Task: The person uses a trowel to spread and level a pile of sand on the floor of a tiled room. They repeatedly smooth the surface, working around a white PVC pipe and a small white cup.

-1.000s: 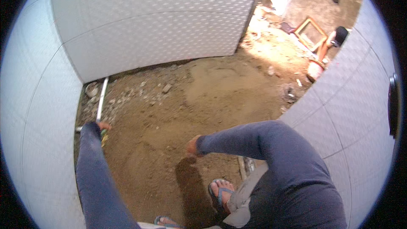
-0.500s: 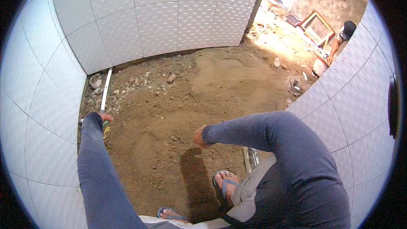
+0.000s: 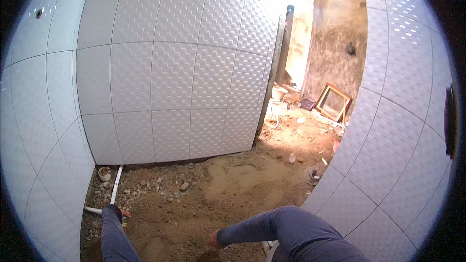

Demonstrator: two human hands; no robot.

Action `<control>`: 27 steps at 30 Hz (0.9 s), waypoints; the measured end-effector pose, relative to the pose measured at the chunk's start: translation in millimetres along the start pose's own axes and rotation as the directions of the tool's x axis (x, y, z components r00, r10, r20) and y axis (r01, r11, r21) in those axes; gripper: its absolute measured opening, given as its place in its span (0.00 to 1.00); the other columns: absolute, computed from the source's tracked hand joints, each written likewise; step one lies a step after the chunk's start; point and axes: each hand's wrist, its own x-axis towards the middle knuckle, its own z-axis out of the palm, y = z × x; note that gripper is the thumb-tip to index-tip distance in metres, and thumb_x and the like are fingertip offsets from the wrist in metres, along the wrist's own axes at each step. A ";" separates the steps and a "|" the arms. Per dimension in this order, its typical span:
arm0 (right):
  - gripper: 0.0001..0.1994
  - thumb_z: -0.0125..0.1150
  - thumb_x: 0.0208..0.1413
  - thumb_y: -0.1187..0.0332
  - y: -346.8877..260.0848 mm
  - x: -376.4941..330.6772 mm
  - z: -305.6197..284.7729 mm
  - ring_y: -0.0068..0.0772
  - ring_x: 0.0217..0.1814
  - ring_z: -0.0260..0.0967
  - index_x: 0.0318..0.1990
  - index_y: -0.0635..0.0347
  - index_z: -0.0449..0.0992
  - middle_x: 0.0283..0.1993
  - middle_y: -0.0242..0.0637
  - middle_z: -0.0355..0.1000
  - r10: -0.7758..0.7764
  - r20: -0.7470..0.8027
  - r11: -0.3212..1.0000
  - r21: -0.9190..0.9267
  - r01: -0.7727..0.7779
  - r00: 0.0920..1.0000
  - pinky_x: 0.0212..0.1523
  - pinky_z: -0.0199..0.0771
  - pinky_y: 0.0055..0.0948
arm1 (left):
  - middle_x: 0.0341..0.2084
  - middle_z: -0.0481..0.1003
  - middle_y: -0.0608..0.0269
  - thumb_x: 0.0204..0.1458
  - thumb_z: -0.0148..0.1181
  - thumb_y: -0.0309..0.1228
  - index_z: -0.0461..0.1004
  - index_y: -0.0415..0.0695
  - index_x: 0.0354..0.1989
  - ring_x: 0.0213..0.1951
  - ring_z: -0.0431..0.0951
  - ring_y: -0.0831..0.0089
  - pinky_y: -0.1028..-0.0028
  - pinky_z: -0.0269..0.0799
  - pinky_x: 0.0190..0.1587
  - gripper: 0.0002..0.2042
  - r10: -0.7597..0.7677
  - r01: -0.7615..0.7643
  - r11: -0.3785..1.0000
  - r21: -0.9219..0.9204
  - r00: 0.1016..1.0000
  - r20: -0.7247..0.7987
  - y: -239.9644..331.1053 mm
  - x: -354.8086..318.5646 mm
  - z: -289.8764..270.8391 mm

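My left hand [image 3: 125,213] is low at the left, right beside a white pipe [image 3: 116,184] that runs over the soil to the base of the tiled wall. Its fingers look curled, with a small yellowish-green bit just below them; what it holds is unclear. Farther right, my right hand [image 3: 214,239] is low over the brown soil [image 3: 179,223], its arm bent at the elbow. The sleeve and blur hide its fingers, and nothing in it can be made out.
Tiled walls [image 3: 174,77] enclose the dirt floor. A short white pipe piece [image 3: 93,209] meets the left wall, near a round white pipe end [image 3: 104,173] and loose stones [image 3: 184,186]. Through the doorway stand a wooden frame [image 3: 333,102] and a rough wall [image 3: 335,34].
My view has tilted up, so the hands sit lower in the picture and more wall and doorway show. My feet and the other person's arm by the doorway have left view.
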 end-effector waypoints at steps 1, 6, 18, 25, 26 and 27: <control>0.19 0.48 0.59 0.58 -4.4 -9.3 -10.3 0.51 0.48 0.72 0.48 0.66 0.72 0.44 0.51 0.74 0.014 0.031 1.000 0.024 -0.015 0.999 0.45 0.74 0.48 | 0.62 0.64 0.58 0.35 0.66 0.62 0.69 0.54 0.59 0.58 0.69 0.60 0.59 0.65 0.58 0.41 -0.005 0.005 1.000 -0.003 0.999 -0.035 3.9 -6.8 -1.7; 0.19 0.49 0.59 0.61 -26.0 -21.9 -45.5 0.52 0.47 0.72 0.50 0.69 0.70 0.44 0.54 0.73 -0.001 0.205 0.999 0.046 -0.008 0.979 0.44 0.73 0.48 | 0.65 0.59 0.63 0.45 0.62 0.55 0.65 0.60 0.61 0.62 0.63 0.61 0.55 0.59 0.62 0.33 -0.001 -0.006 0.992 0.125 0.999 0.051 -17.2 13.5 -0.1; 0.18 0.49 0.60 0.63 -26.1 -4.1 -46.2 0.54 0.46 0.72 0.50 0.71 0.70 0.44 0.56 0.72 -0.080 0.135 0.995 -0.054 0.088 0.988 0.44 0.74 0.49 | 0.67 0.55 0.67 0.50 0.59 0.52 0.62 0.71 0.63 0.66 0.57 0.59 0.51 0.53 0.64 0.29 -0.131 0.118 0.987 0.113 0.984 0.121 -41.6 29.5 0.5; 0.18 0.50 0.60 0.63 -16.4 -29.6 -24.8 0.54 0.47 0.72 0.49 0.70 0.71 0.45 0.55 0.72 0.014 0.174 1.000 0.014 -0.017 0.985 0.45 0.74 0.50 | 0.69 0.51 0.70 0.52 0.61 0.43 0.60 0.69 0.64 0.66 0.56 0.59 0.51 0.52 0.65 0.29 0.068 -0.110 0.963 0.247 0.983 0.171 24.0 9.0 -13.1; 0.19 0.50 0.60 0.62 -16.0 -26.3 -21.8 0.53 0.47 0.71 0.49 0.70 0.71 0.46 0.55 0.72 0.004 0.159 1.000 0.030 -0.009 0.987 0.45 0.74 0.50 | 0.69 0.50 0.71 0.53 0.60 0.41 0.59 0.69 0.64 0.66 0.56 0.59 0.51 0.52 0.66 0.29 0.055 -0.104 0.961 0.257 0.980 0.189 17.2 22.3 -10.4; 0.19 0.50 0.60 0.62 -23.2 -12.9 -34.9 0.53 0.48 0.71 0.49 0.70 0.71 0.46 0.55 0.71 -0.034 0.127 0.999 0.016 0.032 0.991 0.46 0.74 0.50 | 0.69 0.49 0.71 0.54 0.59 0.39 0.59 0.69 0.65 0.66 0.56 0.60 0.51 0.52 0.65 0.28 -0.024 -0.017 0.979 0.204 0.980 0.195 -22.6 31.0 -4.6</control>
